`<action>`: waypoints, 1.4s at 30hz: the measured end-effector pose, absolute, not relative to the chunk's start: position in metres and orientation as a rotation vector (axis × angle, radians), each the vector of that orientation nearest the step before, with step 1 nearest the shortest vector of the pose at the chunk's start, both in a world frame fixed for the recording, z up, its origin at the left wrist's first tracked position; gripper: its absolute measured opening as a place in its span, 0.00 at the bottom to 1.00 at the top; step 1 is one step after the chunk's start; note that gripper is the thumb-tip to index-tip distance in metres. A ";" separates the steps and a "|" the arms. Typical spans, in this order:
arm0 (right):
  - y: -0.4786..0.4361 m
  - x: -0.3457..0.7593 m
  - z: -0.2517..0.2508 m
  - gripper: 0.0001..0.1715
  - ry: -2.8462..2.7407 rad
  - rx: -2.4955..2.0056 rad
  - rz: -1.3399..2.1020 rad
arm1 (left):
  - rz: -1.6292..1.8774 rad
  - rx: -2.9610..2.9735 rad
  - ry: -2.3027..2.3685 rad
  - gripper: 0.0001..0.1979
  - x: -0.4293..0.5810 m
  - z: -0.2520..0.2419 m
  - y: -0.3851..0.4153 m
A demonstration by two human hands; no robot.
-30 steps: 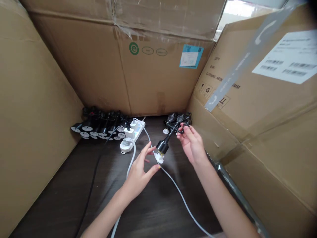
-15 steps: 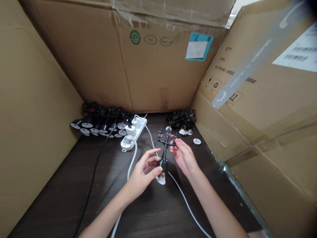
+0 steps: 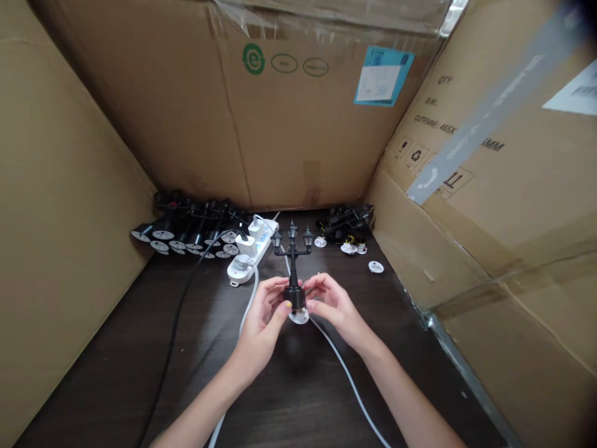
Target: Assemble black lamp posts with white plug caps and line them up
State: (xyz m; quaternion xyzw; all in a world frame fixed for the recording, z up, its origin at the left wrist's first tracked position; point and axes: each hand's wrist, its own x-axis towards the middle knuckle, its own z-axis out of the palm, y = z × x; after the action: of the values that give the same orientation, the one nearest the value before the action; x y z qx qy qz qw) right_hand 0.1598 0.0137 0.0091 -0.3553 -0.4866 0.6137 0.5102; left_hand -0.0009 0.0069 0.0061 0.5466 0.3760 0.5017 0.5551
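Observation:
A small black model street lamp (image 3: pixel 292 249) with three lanterns stands upright over the dark table (image 3: pixel 289 398). Its black base sits on a white round disc (image 3: pixel 298 317). My left hand (image 3: pixel 262 314) pinches the base from the left, thumb on the black part. My right hand (image 3: pixel 332 305) grips the same base from the right with curled fingers. A pale grey cable (image 3: pixel 345 373) runs under both hands.
A white power strip (image 3: pixel 249 252) with plugs lies behind the hands. Several finished black lamps (image 3: pixel 186 233) lie at the back left. A pile of black lamp parts (image 3: pixel 347 221) and loose white discs (image 3: pixel 375 267) lie at the back right. Cardboard boxes (image 3: pixel 298 118) wall the table on three sides.
The lamp has been tipped from slanted to upright and brought nearer. My right hand slid from the lantern arms down to the base, joining my left hand there.

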 end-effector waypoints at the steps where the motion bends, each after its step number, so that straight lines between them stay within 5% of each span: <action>1: 0.013 0.158 0.009 0.13 -1.200 -0.846 1.474 | 1.192 1.281 0.895 0.15 -0.001 0.007 0.007; 13: 0.005 0.153 0.016 0.12 -1.447 -0.911 0.956 | 1.111 1.296 0.871 0.13 0.006 -0.004 0.003; 21: -0.001 0.153 0.021 0.14 -1.265 -0.738 1.239 | 1.109 1.058 0.874 0.15 0.006 -0.001 0.006; 30: 0.008 0.157 0.012 0.23 -1.271 -0.851 1.097 | 1.103 0.797 0.643 0.12 0.004 0.014 0.007; 42: 0.001 0.151 0.016 0.09 -1.496 -0.963 0.958 | 1.069 0.773 0.693 0.13 0.006 0.011 0.005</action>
State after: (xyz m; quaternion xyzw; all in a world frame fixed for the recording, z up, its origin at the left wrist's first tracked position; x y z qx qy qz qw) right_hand 0.1514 0.0015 0.0157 -0.4036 -0.6271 0.4015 0.5316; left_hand 0.0063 0.0052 0.0109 0.3518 0.3155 0.4865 0.7349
